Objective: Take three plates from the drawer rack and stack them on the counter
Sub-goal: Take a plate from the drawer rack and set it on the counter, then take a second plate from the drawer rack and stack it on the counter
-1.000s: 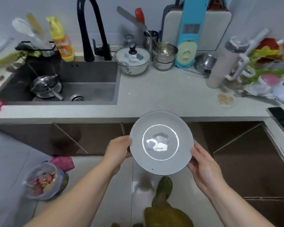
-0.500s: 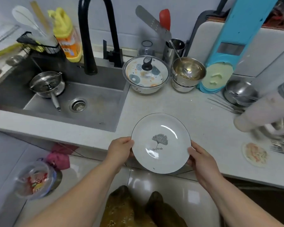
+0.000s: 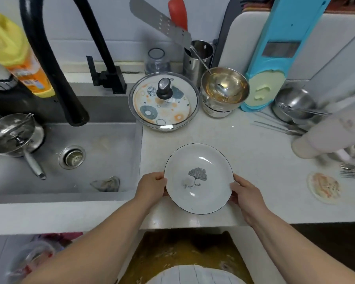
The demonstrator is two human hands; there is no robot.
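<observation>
Since a second ago, carried up from in front of the cabinet fronts and now over the pale desk: white plate with a grey leaf print and dark rim, face up, near the front edge, just right of the sink. Cannot tell whether resting on the surface or just above it. Gripped at opposite edges: left hand curled round the left rim, right hand curled round the right rim, thumbs on top. Behind the plate, a patterned pot with glass lid, then stacked steel bowls holding a ladle, and a blue slicer leaning on the wall. Black tap arching over the sink, small steel pan inside. Stained coaster and forks to the right. Glossy tiled floor below.
</observation>
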